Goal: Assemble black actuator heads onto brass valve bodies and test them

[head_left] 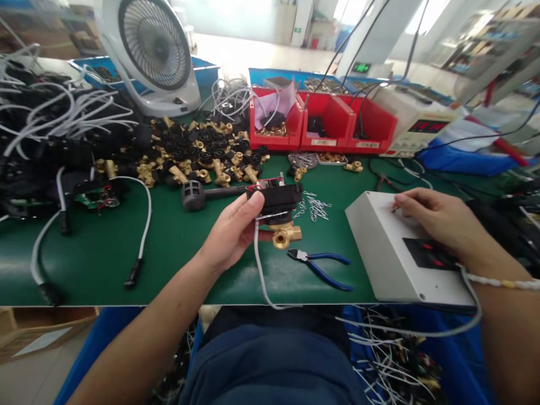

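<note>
My left hand (236,228) is closed around a black valve actuator (280,199) with a brass valve body (287,235) below it. Thin red wires show on top of the actuator, and a white cable (259,264) hangs from it past the table edge. On the sloping top of a light grey control box (371,242), the thumb and fingers of my right hand (439,216) pinch a small toggle switch (395,208), mostly hidden by them. Blue-handled cutting pliers (324,264) lie between the valve and the box.
Behind the valve are a black mallet (198,196) and metal clips (316,207). Piled brass valves (219,169), cabled black units (54,129) and a fan (156,50) occupy the left and back. Red bins (327,132) and a power supply (422,132) stand at the back.
</note>
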Demonstrator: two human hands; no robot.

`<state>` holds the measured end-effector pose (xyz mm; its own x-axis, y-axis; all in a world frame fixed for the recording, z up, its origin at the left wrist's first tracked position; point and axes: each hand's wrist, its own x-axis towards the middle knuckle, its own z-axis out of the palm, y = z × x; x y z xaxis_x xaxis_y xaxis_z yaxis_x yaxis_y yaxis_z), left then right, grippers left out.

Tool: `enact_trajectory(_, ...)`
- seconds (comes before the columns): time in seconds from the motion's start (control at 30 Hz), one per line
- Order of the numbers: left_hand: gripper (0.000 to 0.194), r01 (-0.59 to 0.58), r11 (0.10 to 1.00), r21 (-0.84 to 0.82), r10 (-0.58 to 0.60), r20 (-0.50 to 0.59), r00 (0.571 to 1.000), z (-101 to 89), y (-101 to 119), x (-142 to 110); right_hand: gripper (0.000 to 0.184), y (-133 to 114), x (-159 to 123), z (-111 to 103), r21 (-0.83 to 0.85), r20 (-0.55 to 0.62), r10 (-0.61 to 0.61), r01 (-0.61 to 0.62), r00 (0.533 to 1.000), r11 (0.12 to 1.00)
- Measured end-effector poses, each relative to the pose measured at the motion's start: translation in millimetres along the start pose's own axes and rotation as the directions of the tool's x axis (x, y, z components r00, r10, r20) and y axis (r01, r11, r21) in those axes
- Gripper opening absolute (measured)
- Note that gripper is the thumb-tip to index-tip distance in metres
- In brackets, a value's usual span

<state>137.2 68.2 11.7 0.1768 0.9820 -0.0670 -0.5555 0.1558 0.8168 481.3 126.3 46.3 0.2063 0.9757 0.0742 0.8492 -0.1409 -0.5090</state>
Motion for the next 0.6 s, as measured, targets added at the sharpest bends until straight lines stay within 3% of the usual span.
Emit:
enact_trajectory(0.2,0.037,0.003,1.000,-0.020,-0.003,-0.034,0.999,-1.2,0.1,0.6,0.029,-0.6,2.3,2.2,-0.028,-0.018,0.079,-0.079,0.997,0.996)
enact_trajectory(0.33,0.032,-0.033,0.999,-0.027,0.032,-0.040,0.999,-1.0,3.0,0.5,0.017,0.3,1.8,2.0,-0.026,-0.026,0.086,-0.086,0.996,0.996)
enact_trajectory(0.43,0.036,-0.034,0.998,-0.044,0.031,-0.068,0.997,-2.3,4.7,1.7,0.028,2.7,2.7,2.2,-0.014,-0.036,0.084,-0.084,0.996,0.996)
enact_trajectory(0.6,0.037,-0.015,0.993,-0.119,0.006,-0.074,0.997,-3.9,9.2,4.9,0.073,5.8,7.5,4.2,0.018,-0.074,0.040,-0.039,0.996,0.999)
